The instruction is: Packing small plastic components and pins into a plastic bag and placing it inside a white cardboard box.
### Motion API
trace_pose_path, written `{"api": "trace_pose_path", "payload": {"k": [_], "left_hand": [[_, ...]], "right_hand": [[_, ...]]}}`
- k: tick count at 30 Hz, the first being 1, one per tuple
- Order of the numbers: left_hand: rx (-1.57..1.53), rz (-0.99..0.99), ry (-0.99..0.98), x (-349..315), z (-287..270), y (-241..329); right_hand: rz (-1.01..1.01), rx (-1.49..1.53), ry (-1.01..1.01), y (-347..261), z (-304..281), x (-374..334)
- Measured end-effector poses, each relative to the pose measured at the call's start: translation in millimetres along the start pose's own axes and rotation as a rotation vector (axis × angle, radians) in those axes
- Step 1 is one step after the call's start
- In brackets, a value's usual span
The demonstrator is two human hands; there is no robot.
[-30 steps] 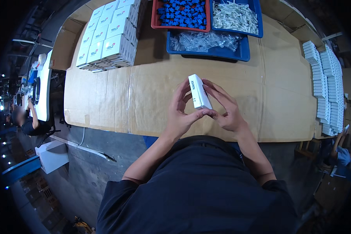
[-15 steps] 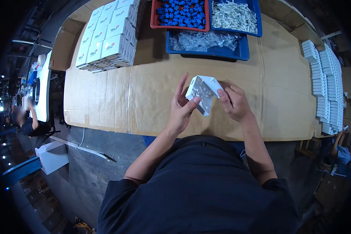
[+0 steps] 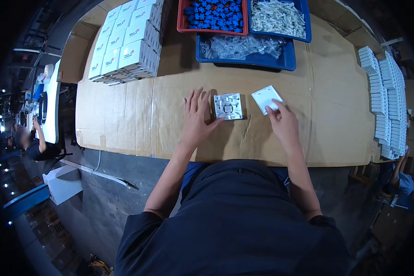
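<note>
A square white plastic base [image 3: 228,106] with moulded details and a ring-shaped middle lies on the cardboard-covered table, its inside facing up. Beside its left edge is my left hand [image 3: 198,118], fingers spread, with the thumb tip at the base's lower left corner. To the right of the base, a flat square white cover [image 3: 265,98] is tilted slightly in my right hand [image 3: 284,121]. The right thumb and fingers grip the cover at its lower right edge. Whether the cover rests on the table is hard to tell.
White boxes [image 3: 126,46] stand stacked at the back left. A red bin [image 3: 212,31] of blue parts, a blue bin [image 3: 307,18] of pale slim parts and another blue bin [image 3: 287,57] of clear bags sit at the back. White square pieces [image 3: 382,101] are stacked along the right.
The white unit held between both hands is now two pieces: the base lies on the table and the cover is in my right hand. My left hand has let go and spread.
</note>
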State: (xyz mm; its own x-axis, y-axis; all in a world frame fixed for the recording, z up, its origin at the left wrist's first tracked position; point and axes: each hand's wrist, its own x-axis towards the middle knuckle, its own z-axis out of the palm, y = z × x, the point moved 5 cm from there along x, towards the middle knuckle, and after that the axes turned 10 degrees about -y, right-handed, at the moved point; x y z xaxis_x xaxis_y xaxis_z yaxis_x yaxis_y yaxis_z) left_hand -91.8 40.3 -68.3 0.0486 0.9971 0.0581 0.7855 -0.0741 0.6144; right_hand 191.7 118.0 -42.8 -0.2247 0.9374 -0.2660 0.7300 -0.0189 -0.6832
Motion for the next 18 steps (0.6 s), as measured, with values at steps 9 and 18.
{"api": "trace_pose_path", "payload": {"k": [9, 18], "left_hand": [[0.066, 0.107, -0.135, -15, 42, 45], [0.138, 0.061, -0.159, -16, 45, 34]], "right_hand": [[-0.416, -0.252, 0.015, 13, 26, 2], [-0.437, -0.328, 0.086, 8, 48, -19]]}}
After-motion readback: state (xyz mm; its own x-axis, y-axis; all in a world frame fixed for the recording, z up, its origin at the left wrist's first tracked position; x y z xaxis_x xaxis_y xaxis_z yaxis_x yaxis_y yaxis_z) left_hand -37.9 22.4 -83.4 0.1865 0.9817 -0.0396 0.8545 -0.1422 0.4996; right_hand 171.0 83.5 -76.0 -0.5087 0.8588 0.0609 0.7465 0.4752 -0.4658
